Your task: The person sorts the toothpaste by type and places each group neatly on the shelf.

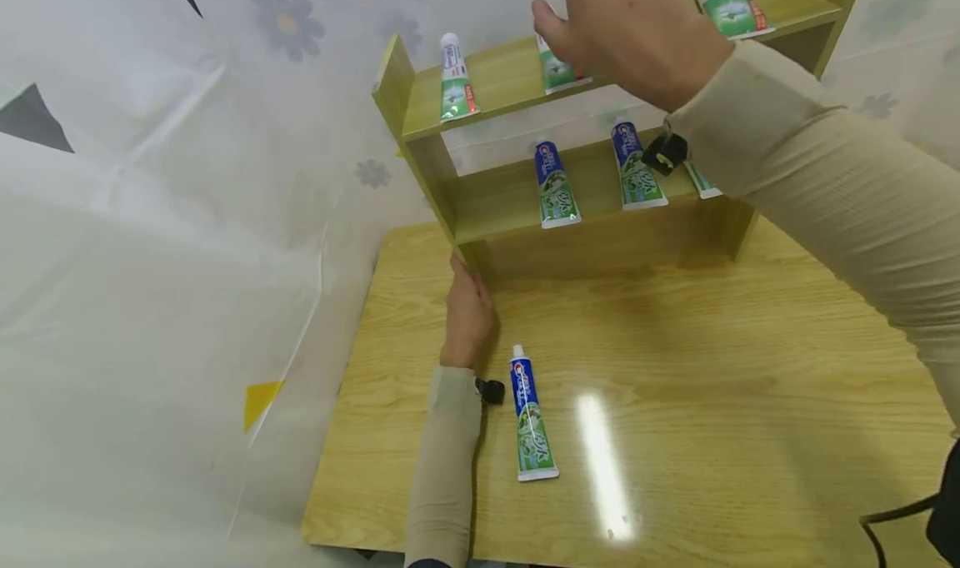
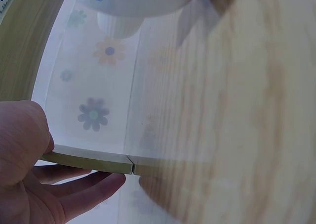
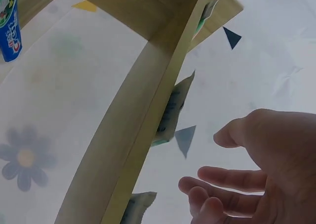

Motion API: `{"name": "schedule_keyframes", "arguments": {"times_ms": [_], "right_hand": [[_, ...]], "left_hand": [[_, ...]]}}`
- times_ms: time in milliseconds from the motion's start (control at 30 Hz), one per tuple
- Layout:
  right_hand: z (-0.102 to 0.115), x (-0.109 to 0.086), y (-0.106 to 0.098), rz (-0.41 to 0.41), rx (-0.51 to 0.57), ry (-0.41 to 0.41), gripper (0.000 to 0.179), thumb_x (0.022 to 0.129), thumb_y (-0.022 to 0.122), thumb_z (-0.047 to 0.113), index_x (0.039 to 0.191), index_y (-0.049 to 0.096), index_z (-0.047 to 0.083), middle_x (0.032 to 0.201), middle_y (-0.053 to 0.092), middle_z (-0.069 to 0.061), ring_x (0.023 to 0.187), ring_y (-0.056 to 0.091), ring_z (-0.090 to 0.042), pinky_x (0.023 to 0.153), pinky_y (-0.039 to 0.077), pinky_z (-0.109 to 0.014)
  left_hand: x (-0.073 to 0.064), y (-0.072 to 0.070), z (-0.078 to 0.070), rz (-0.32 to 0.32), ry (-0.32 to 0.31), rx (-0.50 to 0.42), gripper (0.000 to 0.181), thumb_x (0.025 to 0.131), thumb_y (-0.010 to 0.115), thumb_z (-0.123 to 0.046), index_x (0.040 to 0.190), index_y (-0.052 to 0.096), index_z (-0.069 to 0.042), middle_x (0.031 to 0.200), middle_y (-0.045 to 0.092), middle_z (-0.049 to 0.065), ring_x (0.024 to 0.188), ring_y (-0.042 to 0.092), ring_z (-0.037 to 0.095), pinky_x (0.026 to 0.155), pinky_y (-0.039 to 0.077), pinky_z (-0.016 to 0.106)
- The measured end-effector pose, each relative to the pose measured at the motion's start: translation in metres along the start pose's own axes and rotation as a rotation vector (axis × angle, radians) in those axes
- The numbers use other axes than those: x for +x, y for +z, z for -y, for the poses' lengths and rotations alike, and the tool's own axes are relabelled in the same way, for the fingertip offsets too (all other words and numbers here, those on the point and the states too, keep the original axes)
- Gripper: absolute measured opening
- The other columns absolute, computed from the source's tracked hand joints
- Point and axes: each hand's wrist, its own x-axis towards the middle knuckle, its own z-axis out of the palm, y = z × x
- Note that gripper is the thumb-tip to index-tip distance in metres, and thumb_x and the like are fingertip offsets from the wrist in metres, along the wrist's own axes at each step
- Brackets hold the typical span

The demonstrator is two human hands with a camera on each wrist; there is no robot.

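Observation:
My left hand (image 1: 469, 314) grips the lower end of the wooden shelf's side panel (image 1: 420, 164). In the left wrist view its thumb lies on one face of the panel edge (image 2: 94, 160) and the fingers on the other. My right hand (image 1: 630, 31) is raised in front of the upper shelf board. Nothing is in it; the right wrist view shows its fingers (image 3: 232, 179) loosely bent, apart from the tubes. It partly covers a green-and-white toothpaste tube (image 1: 553, 68). Similar tubes lie at the upper board's left (image 1: 454, 85) and right (image 1: 729, 6).
Blue-and-green toothpaste tubes (image 1: 557, 185) lie on the lower board, the rightmost partly behind my right wrist. Another toothpaste tube (image 1: 531, 418) lies on the wooden table (image 1: 675, 368), right of my left forearm. A flower-patterned sheet (image 1: 285, 135) covers the wall behind and to the left.

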Motion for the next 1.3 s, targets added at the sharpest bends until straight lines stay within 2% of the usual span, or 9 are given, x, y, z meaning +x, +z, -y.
{"name": "schedule_keyframes", "arguments": {"times_ms": [67, 167, 300, 433, 600, 867, 967, 1133, 1300], "right_hand": [[0.004, -0.011, 0.0, -0.067, 0.002, -0.02, 0.054, 0.114, 0.047, 0.036, 0.151, 0.055, -0.002, 0.152, 0.057, -0.03, 0.147, 0.047, -0.048, 0.135, 0.023, -0.062], [0.013, -0.031, 0.001, -0.09, 0.015, 0.003, 0.048, 0.114, 0.048, 0.035, 0.126, 0.067, -0.007, 0.127, 0.069, -0.028, 0.118, 0.063, -0.046, 0.105, 0.05, -0.053], [0.029, -0.06, 0.007, -0.101, 0.062, 0.014, 0.04, 0.112, 0.052, 0.029, 0.117, 0.069, -0.007, 0.099, 0.075, -0.024, 0.079, 0.066, -0.04, 0.062, 0.048, -0.046], [0.045, -0.09, 0.026, -0.109, 0.13, -0.033, 0.032, 0.11, 0.06, 0.024, 0.111, 0.07, -0.007, 0.094, 0.077, -0.023, 0.073, 0.068, -0.038, 0.06, 0.055, -0.046], [0.059, -0.128, 0.073, -0.031, 0.185, -0.079, 0.024, 0.105, 0.069, 0.019, 0.107, 0.072, -0.005, 0.085, 0.075, -0.017, 0.064, 0.067, -0.029, 0.053, 0.054, -0.037], [0.082, -0.186, 0.138, 0.182, 0.265, -0.043, 0.027, 0.102, 0.077, 0.022, 0.115, 0.07, -0.001, 0.076, 0.069, -0.007, 0.053, 0.053, -0.013, 0.045, 0.043, -0.022], [0.091, -0.206, 0.157, 0.262, 0.295, -0.047, 0.028, 0.1, 0.079, 0.021, 0.115, 0.068, 0.0, 0.075, 0.07, -0.007, 0.049, 0.049, -0.009, 0.044, 0.037, -0.017], [0.11, -0.234, 0.182, 0.377, 0.363, -0.022, 0.04, 0.097, 0.084, 0.023, 0.125, 0.067, -0.001, 0.072, 0.069, -0.005, 0.048, 0.046, -0.007, 0.045, 0.033, -0.015], [0.129, -0.254, 0.194, 0.575, 0.427, 0.059, 0.056, 0.103, 0.078, 0.033, 0.14, 0.057, -0.004, 0.081, 0.07, -0.006, 0.062, 0.062, -0.012, 0.051, 0.05, -0.025]], "left_hand": [[0.0, 0.002, 0.003, -0.01, 0.008, 0.024, 0.056, 0.118, 0.032, -0.016, 0.169, 0.017, 0.001, 0.137, 0.064, 0.042, 0.118, 0.071, 0.056, 0.101, 0.062, 0.061], [0.001, 0.002, 0.005, 0.002, -0.006, 0.026, 0.057, 0.118, 0.031, -0.018, 0.17, 0.016, 0.002, 0.139, 0.064, 0.041, 0.121, 0.071, 0.054, 0.104, 0.061, 0.059], [0.009, 0.012, 0.027, 0.002, -0.018, 0.042, 0.06, 0.119, 0.029, -0.024, 0.172, 0.014, -0.001, 0.14, 0.065, 0.037, 0.12, 0.072, 0.051, 0.104, 0.062, 0.058], [0.012, 0.018, 0.042, -0.002, -0.034, 0.066, 0.061, 0.119, 0.029, -0.026, 0.173, 0.012, -0.002, 0.13, 0.069, 0.036, 0.105, 0.076, 0.049, 0.093, 0.065, 0.057], [-0.001, -0.009, 0.001, 0.001, -0.047, 0.026, 0.061, 0.118, 0.031, -0.015, 0.169, 0.012, 0.013, 0.123, 0.067, 0.042, 0.099, 0.073, 0.053, 0.094, 0.063, 0.06], [-0.003, -0.012, -0.008, -0.024, -0.032, 0.05, 0.053, 0.117, 0.036, -0.008, 0.165, 0.021, 0.008, 0.132, 0.065, 0.044, 0.118, 0.07, 0.058, 0.1, 0.062, 0.061], [-0.003, -0.012, -0.004, -0.025, -0.02, 0.028, 0.055, 0.116, 0.038, -0.008, 0.165, 0.02, 0.011, 0.133, 0.064, 0.046, 0.119, 0.07, 0.059, 0.101, 0.061, 0.063], [0.003, 0.004, 0.031, -0.033, -0.031, 0.021, 0.062, 0.118, 0.035, -0.022, 0.17, 0.015, 0.006, 0.127, 0.068, 0.041, 0.107, 0.075, 0.052, 0.093, 0.064, 0.058], [0.01, 0.018, 0.055, -0.021, -0.067, 0.058, 0.065, 0.118, 0.036, -0.025, 0.173, 0.012, 0.002, 0.128, 0.069, 0.039, 0.105, 0.076, 0.049, 0.092, 0.065, 0.054]]}}
